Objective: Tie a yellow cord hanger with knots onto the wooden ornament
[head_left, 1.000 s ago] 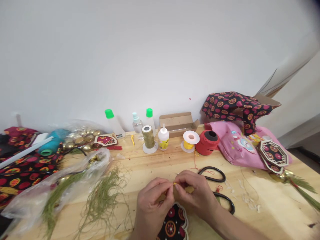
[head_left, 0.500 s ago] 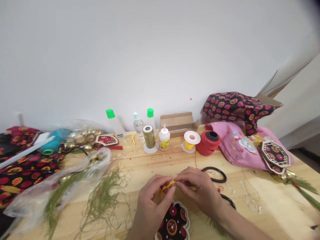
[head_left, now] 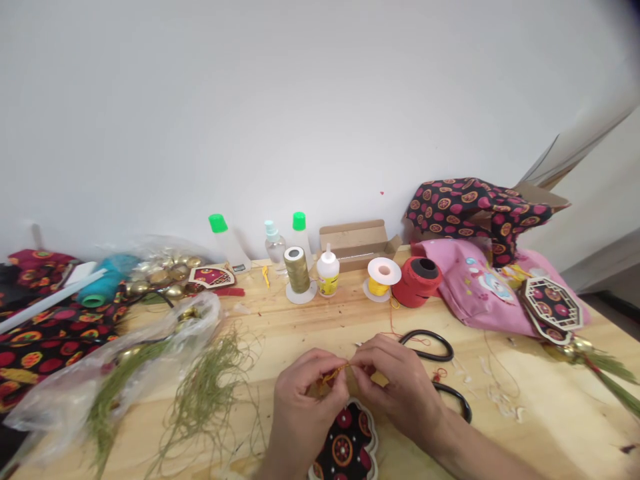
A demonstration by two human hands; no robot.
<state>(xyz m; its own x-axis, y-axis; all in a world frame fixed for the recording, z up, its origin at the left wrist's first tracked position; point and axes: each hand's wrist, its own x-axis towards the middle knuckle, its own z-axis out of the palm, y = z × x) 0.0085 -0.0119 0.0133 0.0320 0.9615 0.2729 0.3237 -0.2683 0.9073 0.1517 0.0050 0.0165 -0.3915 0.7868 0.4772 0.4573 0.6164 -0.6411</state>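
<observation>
A thin yellow cord [head_left: 330,377] runs between my two hands, pinched at the fingertips. My left hand [head_left: 309,407] grips it between thumb and forefinger, with a loop of it inside the curled fingers. At the cord's right end, my right hand [head_left: 395,380] holds it in a pinch. Just below lies a scalloped ornament [head_left: 345,447] with a pale rim and dark, red-and-orange patterned fabric; my left wrist covers part of it. Black-handled scissors [head_left: 430,345] rest beside my right hand, their blades hidden under it.
Green threads [head_left: 215,387] and a plastic bag [head_left: 55,407] lie to the left. Along the back stand an olive thread spool [head_left: 299,273], a glue bottle [head_left: 328,272], a yellow cord spool [head_left: 384,272] and a red spool [head_left: 415,283]. A pink bag [head_left: 465,287] sits right.
Both hands stay close together on the yellow cord, with the fingers shifted slightly. The cord shows less between the fingertips. The whole view has shifted a little.
</observation>
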